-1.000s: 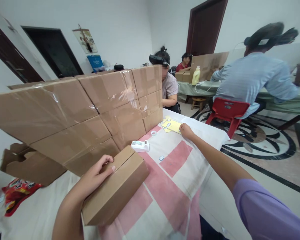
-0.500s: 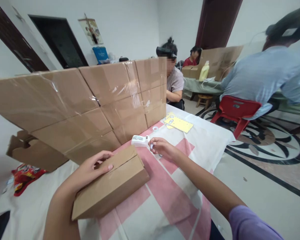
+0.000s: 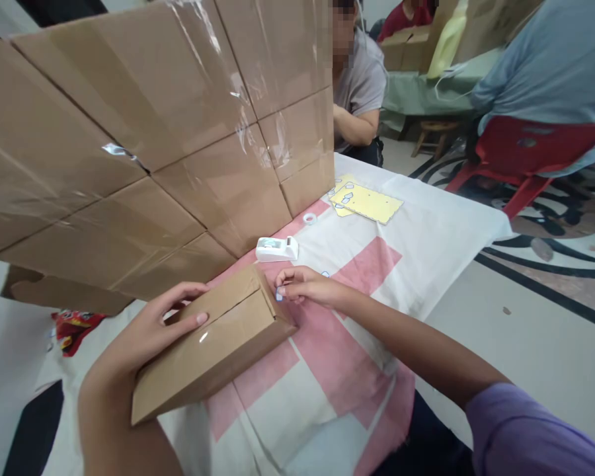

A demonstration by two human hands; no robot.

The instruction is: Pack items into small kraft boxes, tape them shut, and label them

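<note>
A closed brown cardboard box lies slanted on the table in front of me. Over its top is my left hand, thumb on the upper face and fingers bent over the far edge, gripping it. At the box's right end, my right hand pinches a small white paper piece with a blue outline; whether the piece touches the box I cannot tell. Just beyond stands a white tape dispenser. Another small blue-outlined piece lies behind my right hand.
A tall wall of taped cardboard boxes borders the table's far left. Yellow sheets and a tape roll lie near its right end. A person sits behind it; another occupies a red chair at right.
My right hand has moved from beside the tape dispenser to the box's end, carrying the small paper piece. My left hand stays on the box. The view has tilted downward.
</note>
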